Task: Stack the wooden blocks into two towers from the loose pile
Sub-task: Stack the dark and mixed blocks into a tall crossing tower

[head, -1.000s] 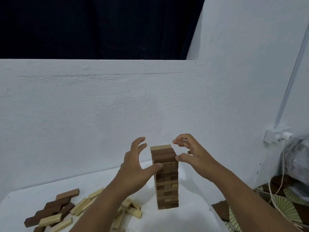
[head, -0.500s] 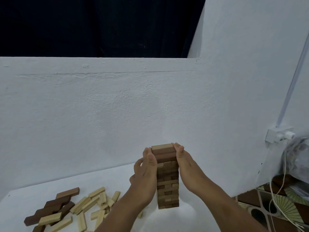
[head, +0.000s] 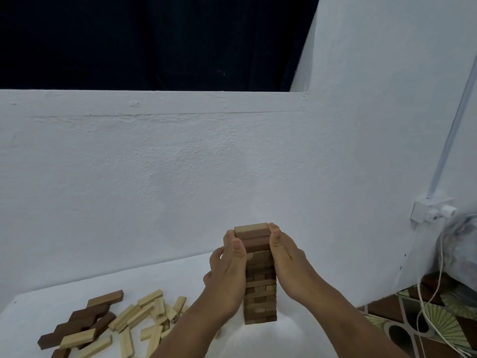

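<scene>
Since a second ago both hands have closed in from a spread hover and now press flat against the tower point(head: 260, 288). The left hand point(head: 228, 272) lies along the tower's left face, the right hand point(head: 289, 262) along its right face, each grip straight-fingered and pressing, fingertips at the top layers. The tower stands upright on the white counter point(head: 38, 311). The loose pile point(head: 111, 324) lies well left of the tower.

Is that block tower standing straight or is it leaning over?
Upright. The tower stands square on the white table, its sides vertical, with the left hand and right hand pressed flat against its two sides.
</scene>
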A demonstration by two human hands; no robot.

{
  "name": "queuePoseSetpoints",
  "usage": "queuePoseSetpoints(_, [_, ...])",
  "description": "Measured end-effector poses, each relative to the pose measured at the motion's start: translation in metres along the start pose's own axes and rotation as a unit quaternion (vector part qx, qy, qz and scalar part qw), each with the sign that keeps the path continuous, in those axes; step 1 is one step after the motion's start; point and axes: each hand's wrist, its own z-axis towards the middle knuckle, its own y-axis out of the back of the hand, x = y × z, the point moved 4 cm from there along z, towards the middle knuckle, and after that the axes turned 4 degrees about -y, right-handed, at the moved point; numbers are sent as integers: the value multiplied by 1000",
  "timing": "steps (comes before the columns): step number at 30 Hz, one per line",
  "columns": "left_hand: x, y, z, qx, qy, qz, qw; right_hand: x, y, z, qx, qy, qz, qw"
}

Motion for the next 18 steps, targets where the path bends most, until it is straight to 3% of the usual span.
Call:
queuePoseSetpoints(6, [-4,8,-6,-9,-5,-17,1000,12,9,-10,-21,6,-8,1000])
queuePoseSetpoints(12, [-15,68,-36,-81,-105,-38,990,57,20,-34,-150,179,-8,972])
queuePoseSetpoints(18, [0,138,-69,-149,-125,-14,981,106,-35,-61,-102,268,-17,958])
